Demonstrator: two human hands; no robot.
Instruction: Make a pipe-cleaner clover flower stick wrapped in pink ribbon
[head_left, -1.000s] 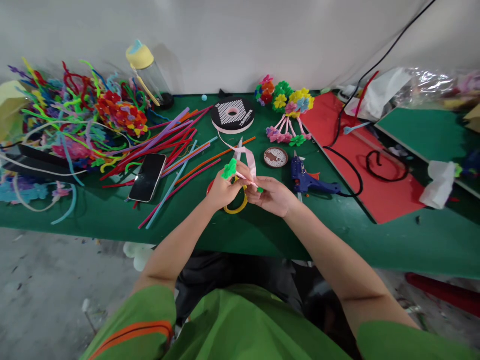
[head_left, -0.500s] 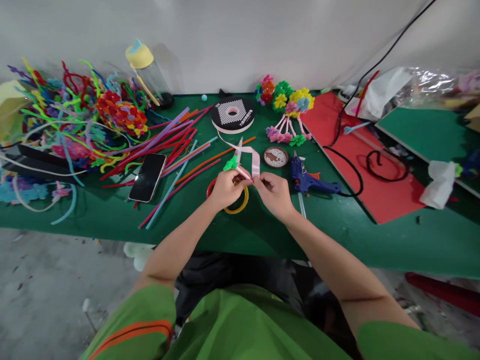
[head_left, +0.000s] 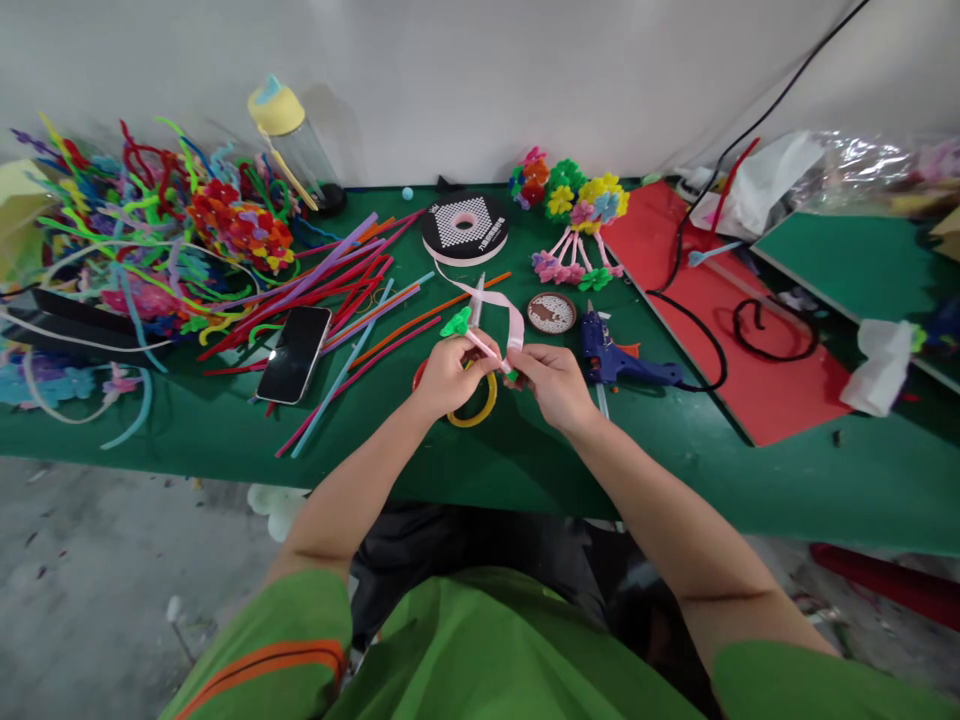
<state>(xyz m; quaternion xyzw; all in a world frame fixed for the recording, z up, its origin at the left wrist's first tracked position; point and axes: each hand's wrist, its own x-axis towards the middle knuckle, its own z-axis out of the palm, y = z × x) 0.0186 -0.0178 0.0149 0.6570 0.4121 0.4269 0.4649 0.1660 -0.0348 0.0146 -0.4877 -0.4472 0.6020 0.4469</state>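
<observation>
Green flower (head_left: 455,322) on pink stem (head_left: 484,343), near side of ribbon spool (head_left: 465,232). Left hand (head_left: 448,378), nearer than spool, closed in pinch round stem. Scissors (head_left: 490,402) on table (head_left: 517,470) before spool, partly hidden. Pink ribbon (head_left: 516,322) runs from spool to right hand (head_left: 553,382), fingertips pinched on ribbon by stem. Glue gun (head_left: 626,364) right of spool, untouched. Step looks like winding ribbon on stem; next move seemingly calls for taut ribbon, stem turned steadily.

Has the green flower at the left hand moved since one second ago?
Yes: the green flower has shifted slightly forward, closer to the ribbon spool.
</observation>
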